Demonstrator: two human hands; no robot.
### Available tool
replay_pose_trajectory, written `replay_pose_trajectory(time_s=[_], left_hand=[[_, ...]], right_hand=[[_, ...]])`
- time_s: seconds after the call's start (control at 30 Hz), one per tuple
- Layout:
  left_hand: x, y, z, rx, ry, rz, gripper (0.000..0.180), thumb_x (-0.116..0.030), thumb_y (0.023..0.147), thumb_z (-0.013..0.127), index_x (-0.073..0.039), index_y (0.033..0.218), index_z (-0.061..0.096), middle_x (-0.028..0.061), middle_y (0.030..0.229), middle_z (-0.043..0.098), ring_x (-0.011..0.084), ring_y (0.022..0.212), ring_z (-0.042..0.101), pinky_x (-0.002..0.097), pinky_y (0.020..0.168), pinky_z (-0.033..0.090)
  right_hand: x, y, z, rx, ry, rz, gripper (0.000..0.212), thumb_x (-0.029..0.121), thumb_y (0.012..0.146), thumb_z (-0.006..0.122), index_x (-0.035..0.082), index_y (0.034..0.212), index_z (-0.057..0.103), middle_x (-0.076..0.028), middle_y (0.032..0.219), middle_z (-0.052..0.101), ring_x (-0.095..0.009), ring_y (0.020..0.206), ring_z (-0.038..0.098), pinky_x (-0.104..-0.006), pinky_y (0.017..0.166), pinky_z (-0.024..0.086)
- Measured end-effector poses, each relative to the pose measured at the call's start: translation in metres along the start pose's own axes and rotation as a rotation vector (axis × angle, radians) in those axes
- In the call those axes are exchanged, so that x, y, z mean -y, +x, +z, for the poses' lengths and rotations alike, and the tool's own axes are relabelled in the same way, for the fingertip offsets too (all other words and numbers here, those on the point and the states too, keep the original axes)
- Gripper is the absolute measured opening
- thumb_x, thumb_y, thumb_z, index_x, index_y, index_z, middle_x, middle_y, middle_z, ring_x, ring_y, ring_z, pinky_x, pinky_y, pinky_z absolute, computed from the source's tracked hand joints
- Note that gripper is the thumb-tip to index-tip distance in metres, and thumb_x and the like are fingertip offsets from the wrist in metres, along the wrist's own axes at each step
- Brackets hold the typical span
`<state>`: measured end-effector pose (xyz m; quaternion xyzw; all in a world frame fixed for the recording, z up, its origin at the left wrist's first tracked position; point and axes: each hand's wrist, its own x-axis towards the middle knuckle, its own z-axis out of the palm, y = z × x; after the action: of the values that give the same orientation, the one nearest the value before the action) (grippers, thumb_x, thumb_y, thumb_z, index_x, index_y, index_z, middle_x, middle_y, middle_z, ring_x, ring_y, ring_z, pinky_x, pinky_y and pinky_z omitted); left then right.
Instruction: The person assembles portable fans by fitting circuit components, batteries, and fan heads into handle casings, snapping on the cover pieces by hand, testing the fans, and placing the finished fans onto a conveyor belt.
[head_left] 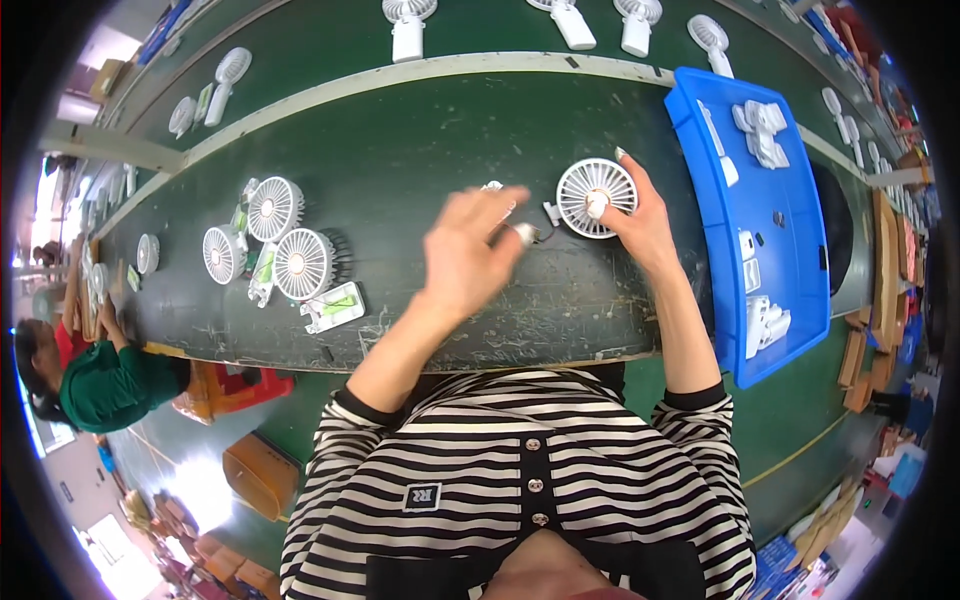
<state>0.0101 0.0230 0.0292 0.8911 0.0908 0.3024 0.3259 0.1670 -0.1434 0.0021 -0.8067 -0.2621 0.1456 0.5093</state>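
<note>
My right hand point(648, 222) grips a round white fan head point(585, 222) by its right side, over the dark green work table. Its thumb, in a white finger cover, lies across the middle of the grille. A short neck sticks out on the fan head's left, with a thin dark wire beneath it. Left of that, my left hand point(465, 250) is smeared by motion, its covered thumb near the wire. A small white piece point(493, 186) shows behind its fingers; whether the hand holds it is unclear.
Several fan heads point(303, 264) with white and green handle parts point(335, 308) lie at left. A blue tray point(728, 330) with white casing parts stands at right. White handheld fans point(408, 30) lie beyond the pale rail point(400, 80). A person in green point(125, 385) works at far left.
</note>
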Motion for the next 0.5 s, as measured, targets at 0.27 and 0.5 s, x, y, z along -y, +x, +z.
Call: replay_pose_trajectory(time_s=[0.27,0.5], left_hand=[[0.026,0.003,0.007,0.355,0.259,-0.286,0.045,-0.017,0.063,0.069,-0.003,0.104,0.056,0.0125,0.094,0.057,0.0302,0.085,0.055,0.0381,0.073,0.046],[0.033,-0.003,0.016,0.455,-0.635,-0.788,0.029,0.002,0.072,0.056,0.005,0.101,0.052,0.0085,0.086,0.061,0.0102,0.073,0.056,0.0227,0.066,0.044]], right_hand=[[0.008,0.01,0.007,0.148,0.446,0.101,0.061,0.002,0.069,0.063,-0.001,0.126,0.04,-0.011,0.107,0.057,-0.016,0.099,0.054,-0.0276,0.086,0.042],[0.016,0.023,0.021,0.166,0.697,0.104,0.044,0.008,0.077,0.061,-0.003,0.117,0.049,-0.008,0.104,0.059,-0.012,0.095,0.054,-0.026,0.084,0.043]])
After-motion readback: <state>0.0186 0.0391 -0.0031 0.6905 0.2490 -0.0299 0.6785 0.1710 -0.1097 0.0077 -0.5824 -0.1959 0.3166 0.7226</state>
